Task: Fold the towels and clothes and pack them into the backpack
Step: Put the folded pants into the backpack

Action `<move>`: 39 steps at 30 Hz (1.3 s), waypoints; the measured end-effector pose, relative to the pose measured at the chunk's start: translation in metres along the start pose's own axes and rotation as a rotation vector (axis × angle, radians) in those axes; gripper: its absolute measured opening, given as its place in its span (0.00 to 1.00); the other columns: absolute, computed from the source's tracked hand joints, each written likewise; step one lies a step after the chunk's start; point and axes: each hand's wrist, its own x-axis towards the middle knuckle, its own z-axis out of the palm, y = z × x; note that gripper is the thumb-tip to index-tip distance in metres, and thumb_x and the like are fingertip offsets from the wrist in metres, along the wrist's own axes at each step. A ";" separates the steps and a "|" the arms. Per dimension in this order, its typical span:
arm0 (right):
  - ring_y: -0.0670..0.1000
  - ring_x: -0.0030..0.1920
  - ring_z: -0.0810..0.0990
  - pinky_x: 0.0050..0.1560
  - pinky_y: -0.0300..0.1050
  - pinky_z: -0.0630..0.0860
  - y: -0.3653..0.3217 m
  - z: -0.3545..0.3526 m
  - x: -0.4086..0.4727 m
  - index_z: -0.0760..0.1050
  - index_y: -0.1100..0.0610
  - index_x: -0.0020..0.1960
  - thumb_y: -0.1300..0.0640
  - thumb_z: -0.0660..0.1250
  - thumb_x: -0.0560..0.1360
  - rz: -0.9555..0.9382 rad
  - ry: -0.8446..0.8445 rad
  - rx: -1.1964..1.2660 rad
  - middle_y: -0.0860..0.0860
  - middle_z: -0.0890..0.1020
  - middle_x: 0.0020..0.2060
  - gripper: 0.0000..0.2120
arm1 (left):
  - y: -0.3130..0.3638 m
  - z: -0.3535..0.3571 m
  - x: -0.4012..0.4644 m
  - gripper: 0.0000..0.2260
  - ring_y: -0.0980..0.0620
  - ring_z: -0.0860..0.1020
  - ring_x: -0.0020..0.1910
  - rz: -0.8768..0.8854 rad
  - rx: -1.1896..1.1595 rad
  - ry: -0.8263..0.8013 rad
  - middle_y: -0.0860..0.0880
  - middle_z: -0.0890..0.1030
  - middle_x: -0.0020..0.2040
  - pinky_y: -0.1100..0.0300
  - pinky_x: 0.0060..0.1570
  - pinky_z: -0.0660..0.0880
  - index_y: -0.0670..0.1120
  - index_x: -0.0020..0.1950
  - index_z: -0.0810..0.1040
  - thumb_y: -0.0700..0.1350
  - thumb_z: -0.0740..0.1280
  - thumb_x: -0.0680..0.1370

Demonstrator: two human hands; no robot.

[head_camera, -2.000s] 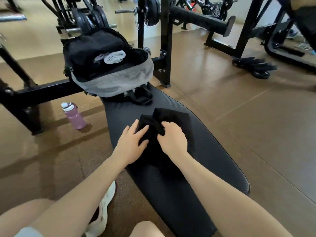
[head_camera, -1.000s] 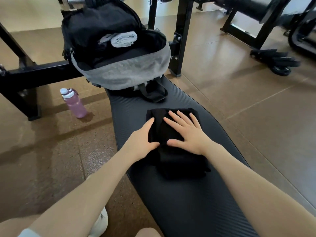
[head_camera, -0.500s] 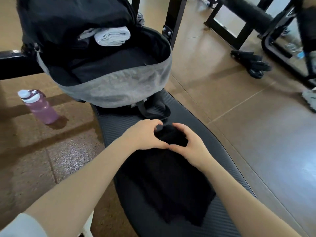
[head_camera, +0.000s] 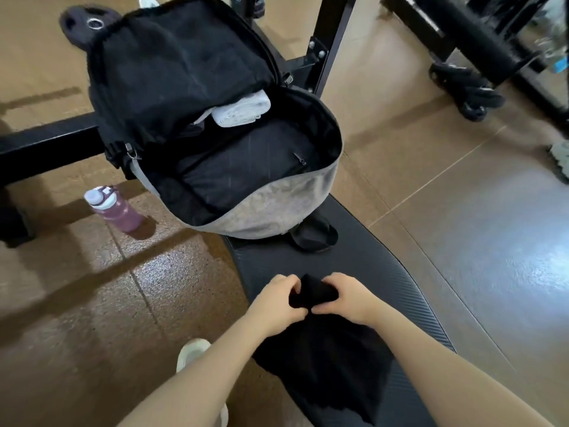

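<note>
Both grips, our left hand [head_camera: 278, 298] & right hand [head_camera: 348, 298], pinch the black garment [head_camera: 323, 359] top edge w/ curled fingers; backpack [head_camera: 264, 208] mouth gapes straight ahead, beyond both.

One backpack [head_camera: 271, 208] stands open at the far end of the desk [head_camera: 385, 291]. One rolled white towel [head_camera: 243, 110] lies inside it. One black garment [head_camera: 326, 365] lies at the near end of the desk. Two hands are in view, the left hand [head_camera: 274, 303] and the right hand [head_camera: 351, 298]. One pink water bottle [head_camera: 115, 209] stands on the floor [head_camera: 77, 303]. One white shoe [head_camera: 191, 352] shows beside the desk's left edge.
</note>
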 end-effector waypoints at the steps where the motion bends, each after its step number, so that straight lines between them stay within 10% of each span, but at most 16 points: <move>1: 0.46 0.47 0.75 0.45 0.37 0.69 -0.004 -0.002 -0.010 0.76 0.54 0.50 0.49 0.75 0.66 -0.023 0.007 0.025 0.48 0.77 0.46 0.16 | 0.001 -0.003 -0.009 0.13 0.53 0.75 0.51 0.025 -0.042 -0.011 0.53 0.75 0.52 0.54 0.53 0.73 0.53 0.49 0.68 0.48 0.70 0.70; 15: 0.37 0.47 0.76 0.47 0.29 0.71 -0.171 -0.135 -0.004 0.71 0.50 0.56 0.56 0.75 0.68 -0.322 0.219 0.343 0.39 0.78 0.46 0.20 | 0.091 -0.212 -0.040 0.11 0.63 0.72 0.51 0.308 0.022 0.324 0.57 0.75 0.51 0.78 0.52 0.64 0.46 0.57 0.74 0.43 0.68 0.75; 23: 0.52 0.46 0.80 0.46 0.48 0.75 -0.181 -0.162 0.051 0.69 0.54 0.57 0.59 0.70 0.71 -0.453 0.264 0.054 0.48 0.80 0.45 0.18 | 0.069 -0.283 0.035 0.13 0.43 0.71 0.59 0.124 0.381 0.607 0.45 0.74 0.61 0.53 0.57 0.67 0.42 0.62 0.73 0.38 0.60 0.77; 31: 0.42 0.47 0.78 0.46 0.32 0.72 -0.176 -0.169 0.124 0.70 0.49 0.53 0.54 0.74 0.69 -0.324 0.250 0.363 0.41 0.78 0.46 0.17 | 0.054 -0.306 0.106 0.26 0.44 0.72 0.56 -0.036 1.028 0.445 0.44 0.70 0.62 0.54 0.49 0.70 0.45 0.67 0.67 0.50 0.70 0.72; 34: 0.41 0.45 0.78 0.44 0.32 0.74 -0.172 -0.170 0.149 0.72 0.50 0.50 0.55 0.73 0.69 -0.206 0.262 0.580 0.43 0.79 0.44 0.13 | 0.058 -0.305 0.124 0.20 0.42 0.75 0.39 0.010 0.996 0.509 0.42 0.76 0.46 0.55 0.30 0.70 0.41 0.51 0.75 0.45 0.77 0.64; 39: 0.52 0.48 0.81 0.51 0.50 0.79 -0.165 -0.167 0.180 0.74 0.50 0.49 0.58 0.71 0.72 0.009 0.283 1.210 0.50 0.81 0.46 0.09 | 0.070 -0.319 0.129 0.08 0.44 0.75 0.48 -0.018 0.659 0.640 0.47 0.77 0.50 0.55 0.39 0.64 0.44 0.53 0.74 0.47 0.61 0.79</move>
